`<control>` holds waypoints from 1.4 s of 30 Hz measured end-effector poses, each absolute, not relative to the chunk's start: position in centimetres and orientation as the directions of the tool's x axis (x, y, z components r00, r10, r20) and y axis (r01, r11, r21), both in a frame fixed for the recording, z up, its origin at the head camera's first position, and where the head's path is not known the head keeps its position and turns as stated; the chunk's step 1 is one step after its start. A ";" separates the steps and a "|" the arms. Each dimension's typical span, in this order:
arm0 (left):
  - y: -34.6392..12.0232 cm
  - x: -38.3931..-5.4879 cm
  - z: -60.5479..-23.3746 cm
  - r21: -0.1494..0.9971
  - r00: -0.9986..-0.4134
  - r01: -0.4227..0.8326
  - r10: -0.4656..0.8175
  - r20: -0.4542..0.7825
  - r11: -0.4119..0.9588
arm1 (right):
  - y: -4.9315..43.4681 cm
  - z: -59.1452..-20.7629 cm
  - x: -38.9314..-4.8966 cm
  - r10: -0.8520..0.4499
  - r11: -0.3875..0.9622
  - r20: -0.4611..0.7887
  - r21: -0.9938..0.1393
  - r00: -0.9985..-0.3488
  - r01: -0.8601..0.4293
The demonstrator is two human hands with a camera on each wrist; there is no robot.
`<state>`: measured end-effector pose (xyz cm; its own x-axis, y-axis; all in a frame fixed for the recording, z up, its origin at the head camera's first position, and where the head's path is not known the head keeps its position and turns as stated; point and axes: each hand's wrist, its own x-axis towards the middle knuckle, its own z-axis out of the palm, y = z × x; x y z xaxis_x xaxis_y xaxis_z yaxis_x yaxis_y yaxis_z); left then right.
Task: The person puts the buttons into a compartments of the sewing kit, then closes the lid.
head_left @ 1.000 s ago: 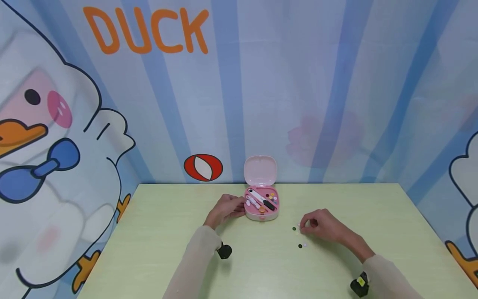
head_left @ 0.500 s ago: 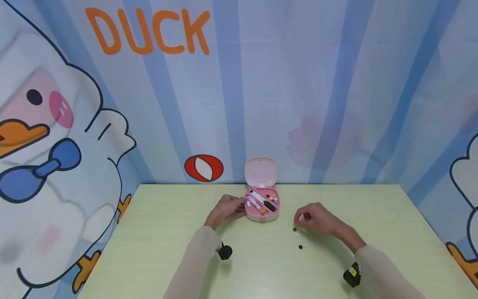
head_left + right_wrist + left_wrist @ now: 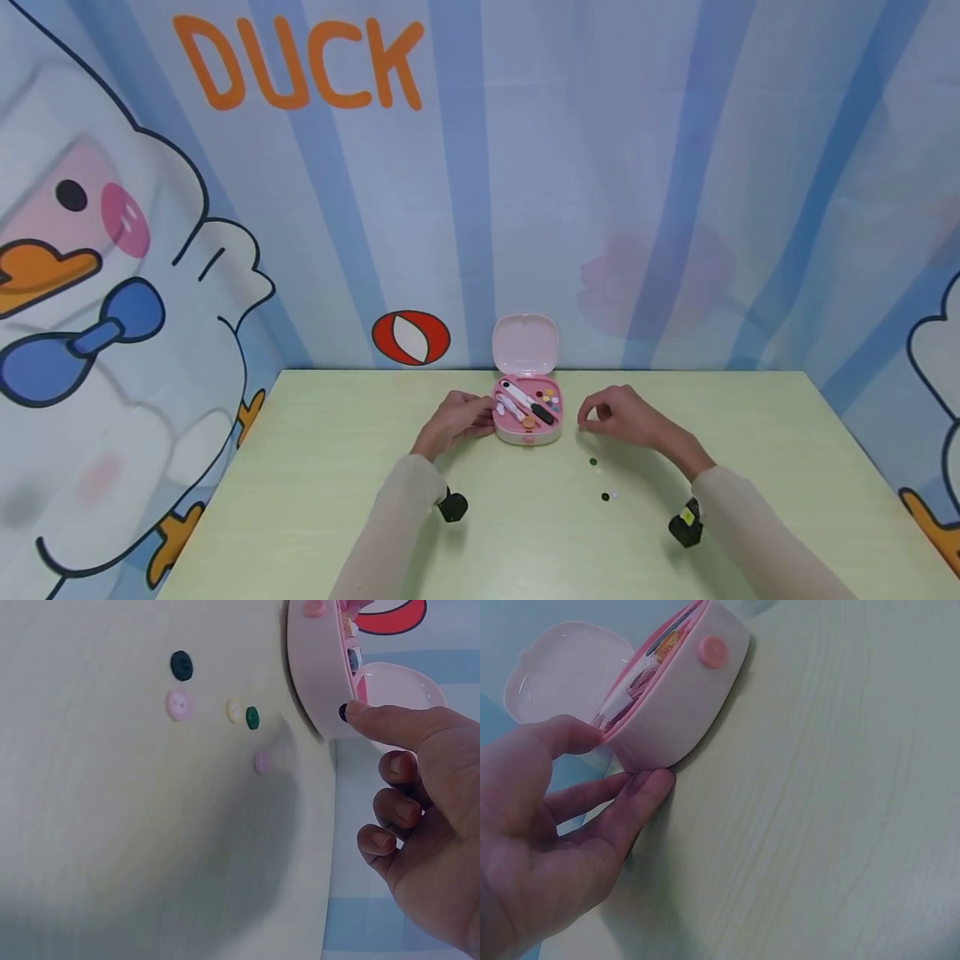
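Note:
A pink and white sewing box stands at the table's back edge with its lid raised. My left hand holds the box's left corner. In the left wrist view its thumb lies at the top rim and its fingers touch the lower wall. Just right of the box, my right hand pinches a small dark button at the thumb tip, above the table. Inside the box lie a black-handled white tool, several coloured buttons and an orange round piece.
Loose buttons lie on the table right of the box: a dark one, a pink one, a yellow one, a green one and another pink one. A printed curtain hangs behind the table.
My right hand has moved left and toward the back, from among the loose buttons to beside the box, with the dark button in its pinch. The left hand stays at the box.

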<state>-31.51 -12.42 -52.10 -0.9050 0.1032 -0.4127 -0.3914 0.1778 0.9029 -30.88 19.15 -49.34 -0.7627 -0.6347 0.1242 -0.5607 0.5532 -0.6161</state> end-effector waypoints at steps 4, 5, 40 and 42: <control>-12.4 -31.6 -52.1 0.903 -0.905 -0.392 0.100 -0.413 0.178 | 18.8 -48.9 -31.3 -0.622 0.567 0.117 -0.615 -0.774 -0.548; -12.4 -31.6 -52.1 0.902 -0.905 -0.393 0.099 -0.414 0.176 | 18.7 -48.8 -31.4 -0.619 0.569 0.117 -0.615 -0.776 -0.547; -12.5 -31.4 -51.9 0.900 -0.903 -0.398 0.097 -0.418 0.177 | 14.4 -50.4 -34.8 -0.400 0.662 0.047 -0.676 -0.915 -0.324; -12.5 -31.4 -52.0 0.900 -0.903 -0.398 0.097 -0.418 0.177 | 14.2 -50.4 -34.7 -0.385 0.668 0.040 -0.677 -0.922 -0.308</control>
<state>-31.37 -12.54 -51.99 -0.9031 0.0973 -0.4183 -0.3979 0.1768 0.9002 -34.74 14.24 -50.37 -0.9219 -0.3852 0.0401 -0.3085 0.6678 -0.6774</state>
